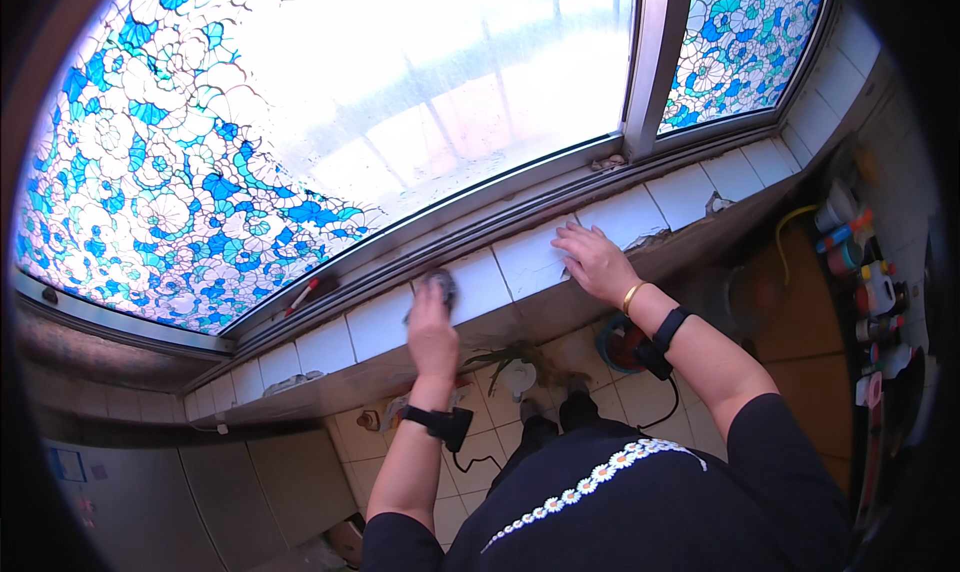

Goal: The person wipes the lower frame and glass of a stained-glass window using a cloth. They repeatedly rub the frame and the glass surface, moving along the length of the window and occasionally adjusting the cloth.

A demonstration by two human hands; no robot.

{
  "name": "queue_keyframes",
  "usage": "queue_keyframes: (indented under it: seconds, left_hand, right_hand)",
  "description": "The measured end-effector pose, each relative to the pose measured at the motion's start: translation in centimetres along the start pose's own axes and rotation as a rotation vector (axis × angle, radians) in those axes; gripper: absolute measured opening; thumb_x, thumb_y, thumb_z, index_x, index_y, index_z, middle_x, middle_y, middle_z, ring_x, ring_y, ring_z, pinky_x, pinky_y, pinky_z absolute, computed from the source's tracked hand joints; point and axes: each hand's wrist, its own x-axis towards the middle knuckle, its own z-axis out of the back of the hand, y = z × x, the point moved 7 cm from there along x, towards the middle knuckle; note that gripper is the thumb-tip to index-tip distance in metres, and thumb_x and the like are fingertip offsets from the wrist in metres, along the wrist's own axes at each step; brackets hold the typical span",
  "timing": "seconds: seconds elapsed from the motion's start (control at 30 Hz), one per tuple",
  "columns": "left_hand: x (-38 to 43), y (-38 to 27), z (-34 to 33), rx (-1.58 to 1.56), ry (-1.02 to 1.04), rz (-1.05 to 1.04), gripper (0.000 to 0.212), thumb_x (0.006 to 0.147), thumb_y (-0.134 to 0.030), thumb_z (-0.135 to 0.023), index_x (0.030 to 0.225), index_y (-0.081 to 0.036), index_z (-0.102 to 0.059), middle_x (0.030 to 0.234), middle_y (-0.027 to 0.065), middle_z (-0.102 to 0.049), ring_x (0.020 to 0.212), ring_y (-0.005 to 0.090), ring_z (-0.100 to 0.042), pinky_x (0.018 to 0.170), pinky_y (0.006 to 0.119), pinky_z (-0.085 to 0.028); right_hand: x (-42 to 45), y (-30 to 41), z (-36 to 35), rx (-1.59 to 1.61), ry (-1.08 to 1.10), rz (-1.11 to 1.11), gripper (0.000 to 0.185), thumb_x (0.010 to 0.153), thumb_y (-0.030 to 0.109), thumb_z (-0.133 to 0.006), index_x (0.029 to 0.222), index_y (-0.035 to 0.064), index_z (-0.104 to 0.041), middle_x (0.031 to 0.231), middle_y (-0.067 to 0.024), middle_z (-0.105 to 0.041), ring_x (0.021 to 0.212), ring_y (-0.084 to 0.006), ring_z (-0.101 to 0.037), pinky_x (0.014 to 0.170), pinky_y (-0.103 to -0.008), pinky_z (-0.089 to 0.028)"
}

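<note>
My left hand (433, 324) presses a dark, crumpled scouring pad or cloth (443, 287) against the white tiled window sill (469, 287); blur hides which it is. To the right, my right hand (598, 266) rests on the sill's front part with its fingers spread and nothing in it. Beyond both hands runs the metal window track (480, 236). Above it stands a sliding window whose pane (420, 114) is partly covered by blue and white flower-patterned film (161, 204).
A red and white marker-like object (302, 297) lies by the window frame. Broken tile edges (649, 240) show beside my right hand. Below the sill are a white cup-like vessel (517, 375) and a blue basin (622, 343). Bottles (877, 287) crowd a counter at the right.
</note>
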Motion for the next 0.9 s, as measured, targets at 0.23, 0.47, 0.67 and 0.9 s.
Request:
queue_keyframes:
  seconds: [0.23, 0.47, 0.67, 0.9]
  left_hand:
    - [-1.5, -12.8, -3.9, -0.349, 0.14, -0.444, 0.045, 0.092, 0.006, -0.064, 0.133, -0.01, -0.072, 0.135, 0.0183, -0.071, 0.122, 0.0353, -0.07, 0.101, 0.043, -0.059]
    - [1.4, -7.9, -1.2, -0.324, 0.047, -0.197, 0.046, 0.085, 0.004, -0.07, 0.129, -0.01, -0.073, 0.123, 0.0141, -0.072, 0.112, 0.0346, -0.068, 0.096, 0.043, -0.058]
    - [3.5, -9.2, -3.7, -0.227, 0.12, -0.233, 0.04, 0.078, -0.004, -0.081, 0.116, -0.012, -0.073, 0.11, 0.0048, -0.07, 0.104, 0.0321, -0.064, 0.085, 0.043, -0.057]
    - [4.1, -9.4, -3.8, -0.155, 0.237, -0.228, 0.043, 0.077, -0.008, -0.084, 0.117, -0.012, -0.07, 0.11, 0.0074, -0.067, 0.105, 0.0334, -0.064, 0.085, 0.045, -0.057]
  right_hand:
    - [0.0, 0.5, 0.1, 0.021, 0.001, 0.015, 0.033, 0.098, 0.012, -0.065, 0.131, 0.0092, -0.067, 0.142, -0.0154, -0.066, 0.141, -0.0347, -0.056, 0.117, -0.0559, -0.044]
    - [-0.5, 0.2, 0.5, 0.018, -0.006, 0.005, 0.034, 0.098, 0.013, -0.065, 0.132, 0.0095, -0.066, 0.143, -0.0152, -0.065, 0.142, -0.0342, -0.055, 0.117, -0.0555, -0.044]
    - [-0.9, -0.3, 0.2, 0.026, 0.005, -0.028, 0.034, 0.098, 0.012, -0.066, 0.132, 0.0095, -0.067, 0.146, -0.0146, -0.064, 0.142, -0.0341, -0.055, 0.119, -0.0557, -0.042]
    - [-1.0, -0.8, 0.0, 0.034, 0.008, -0.06, 0.03, 0.098, 0.011, -0.066, 0.129, 0.0103, -0.068, 0.146, -0.0121, -0.065, 0.142, -0.0321, -0.056, 0.118, -0.0545, -0.043]
